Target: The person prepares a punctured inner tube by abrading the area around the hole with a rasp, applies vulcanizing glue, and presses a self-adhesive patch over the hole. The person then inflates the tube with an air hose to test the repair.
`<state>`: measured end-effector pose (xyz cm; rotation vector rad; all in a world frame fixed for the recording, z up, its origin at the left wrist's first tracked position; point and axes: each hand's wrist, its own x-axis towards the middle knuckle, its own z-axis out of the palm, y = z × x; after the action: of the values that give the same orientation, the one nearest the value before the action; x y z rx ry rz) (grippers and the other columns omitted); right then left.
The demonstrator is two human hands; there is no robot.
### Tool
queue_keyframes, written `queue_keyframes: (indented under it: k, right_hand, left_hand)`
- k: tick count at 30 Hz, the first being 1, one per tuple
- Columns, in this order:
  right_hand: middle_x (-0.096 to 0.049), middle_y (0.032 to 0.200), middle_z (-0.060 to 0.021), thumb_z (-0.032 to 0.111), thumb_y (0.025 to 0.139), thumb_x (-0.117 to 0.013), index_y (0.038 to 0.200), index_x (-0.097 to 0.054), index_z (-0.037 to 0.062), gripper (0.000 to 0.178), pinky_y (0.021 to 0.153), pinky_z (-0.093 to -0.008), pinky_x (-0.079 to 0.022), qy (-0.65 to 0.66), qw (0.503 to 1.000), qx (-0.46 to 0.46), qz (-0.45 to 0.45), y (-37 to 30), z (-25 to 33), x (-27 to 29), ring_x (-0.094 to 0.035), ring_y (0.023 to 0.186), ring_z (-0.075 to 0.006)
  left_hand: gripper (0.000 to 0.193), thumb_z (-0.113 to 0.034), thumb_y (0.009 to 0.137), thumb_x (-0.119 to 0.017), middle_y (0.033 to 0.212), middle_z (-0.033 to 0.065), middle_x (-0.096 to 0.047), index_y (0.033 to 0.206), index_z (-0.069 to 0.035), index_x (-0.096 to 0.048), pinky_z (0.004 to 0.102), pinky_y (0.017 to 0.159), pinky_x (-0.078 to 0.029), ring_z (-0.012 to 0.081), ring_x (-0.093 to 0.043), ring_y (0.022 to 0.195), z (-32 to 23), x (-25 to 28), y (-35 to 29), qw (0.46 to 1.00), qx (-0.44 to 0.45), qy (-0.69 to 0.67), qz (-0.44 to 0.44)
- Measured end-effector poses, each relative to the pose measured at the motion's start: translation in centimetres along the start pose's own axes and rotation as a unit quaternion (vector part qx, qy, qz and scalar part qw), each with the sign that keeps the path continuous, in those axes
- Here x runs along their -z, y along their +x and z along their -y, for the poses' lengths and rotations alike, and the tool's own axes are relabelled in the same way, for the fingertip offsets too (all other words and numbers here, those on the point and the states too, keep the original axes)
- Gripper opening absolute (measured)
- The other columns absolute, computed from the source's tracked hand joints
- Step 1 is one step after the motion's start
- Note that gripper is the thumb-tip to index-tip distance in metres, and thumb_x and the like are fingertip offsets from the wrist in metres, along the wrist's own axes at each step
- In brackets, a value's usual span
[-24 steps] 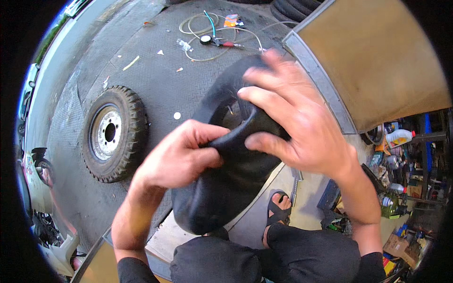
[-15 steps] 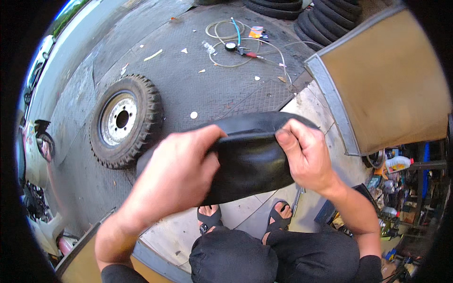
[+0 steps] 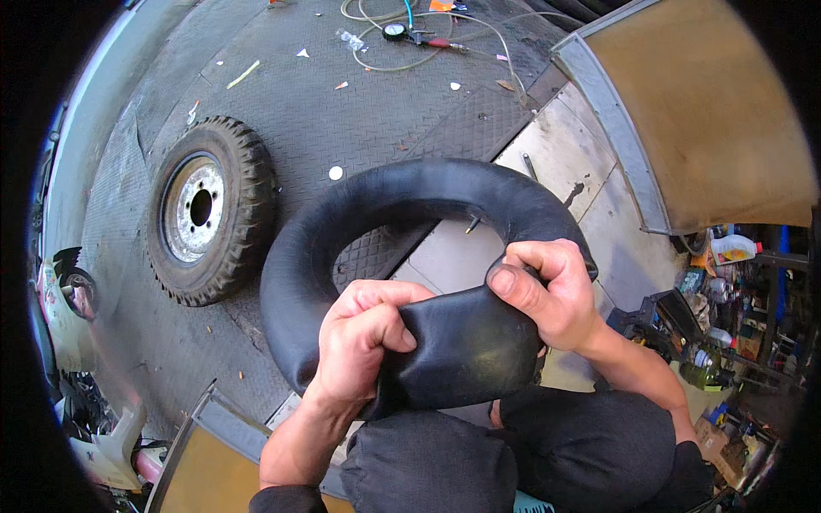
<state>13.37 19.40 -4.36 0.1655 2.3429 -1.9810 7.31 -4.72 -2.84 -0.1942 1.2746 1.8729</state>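
A black rubber inner tube (image 3: 428,186), puffed into a thick ring, is held in front of my knees. Its metal valve stem (image 3: 473,224) pokes into the middle of the ring. My left hand (image 3: 363,338) pinches the near stretch of the tube, thumb on top. On the other side of that stretch, my right hand (image 3: 547,295) grips the rubber with its thumb pressed down and fingers curled underneath. Between the two hands the rubber is smooth and bulges. Parts of both hands' fingers are hidden by the tube.
Left of the tube, a knobby tyre on a white rim (image 3: 214,209) lies on the dark textured floor mat. Farther off lies a coiled air hose with a round gauge (image 3: 394,32). A brown panel (image 3: 701,111) stands at right, above cluttered shelves with bottles (image 3: 735,249).
The tube has come down and tilted, so its whole ring and valve now show. My left hand has moved right, nearer my right hand. The view has shifted nearer my knees.
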Motion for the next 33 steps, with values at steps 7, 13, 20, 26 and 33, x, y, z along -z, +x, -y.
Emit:
queue_keyframes:
  k: [7, 13, 20, 26, 33]
  right_hand:
    - [-0.058, 0.07, 0.0079, 0.03, 0.109, -0.069, 0.072, -0.064, 0.0048, 0.045, 0.055, -0.0239, -0.037, 0.231, 0.968, -0.096, 0.008, 0.5, -1.0, -2.8, -0.048, 0.065, -0.0007]
    - [-0.058, 0.07, 0.0073, 0.033, 0.112, -0.061, 0.071, -0.06, 0.0088, 0.048, 0.057, -0.0234, -0.037, 0.294, 0.945, -0.144, -0.003, 0.5, -2.8, -4.6, -0.049, 0.065, -0.001]
    - [-0.057, 0.07, 0.0057, 0.034, 0.113, -0.057, 0.071, -0.058, 0.0106, 0.048, 0.061, -0.0251, -0.038, 0.297, 0.947, -0.112, -0.042, 0.4, -4.9, -5.0, -0.049, 0.066, -0.003]
    - [-0.06, 0.071, 0.0021, 0.03, 0.111, -0.056, 0.076, -0.061, 0.0081, 0.041, 0.064, -0.0315, -0.044, 0.07, 0.943, 0.176, -0.274, 0.8, -8.0, -7.5, -0.055, 0.067, -0.0097]
    - [-0.071, 0.073, -0.0039, 0.034, 0.111, -0.057, 0.08, -0.075, 0.005, 0.046, 0.077, -0.0291, -0.052, 0.375, 0.917, 0.037, -0.127, 2.0, -9.5, -6.3, -0.068, 0.076, -0.0144]
  left_hand:
    - [0.055, -0.01, 0.059, -0.056, 0.091, 0.0154, -0.077, 0.104, 0.014, -0.075, 0.0236, 0.083, -0.055, 0.0205, -0.068, 0.078, 3.0, 1.0, 2.1, 0.995, -0.006, -0.099, -0.006]
    - [0.058, -0.013, 0.061, -0.056, 0.095, 0.0174, -0.078, 0.109, 0.015, -0.074, 0.0248, 0.084, -0.057, 0.0216, -0.07, 0.08, 5.3, 1.5, 3.2, 0.982, 0.013, -0.178, 0.06]
    - [0.037, -0.005, 0.063, -0.062, 0.113, 0.0208, -0.076, 0.096, 0.009, -0.072, 0.0339, 0.095, -0.059, 0.0265, -0.072, 0.096, 7.0, 0.7, 4.7, 0.944, -0.027, -0.297, 0.144]
    - [0.024, -0.025, 0.084, -0.067, 0.12, 0.022, -0.076, 0.076, -0.002, -0.065, 0.0336, 0.083, -0.053, 0.0214, -0.067, 0.091, 11.6, 4.3, 5.9, 0.963, -0.254, -0.043, 0.074]
    - [0.042, -0.022, 0.087, -0.055, 0.112, 0.0143, -0.075, 0.117, 0.006, -0.069, 0.0351, 0.094, -0.056, 0.0221, -0.07, 0.101, 10.5, 5.6, 9.1, 0.981, -0.177, -0.043, 0.062]
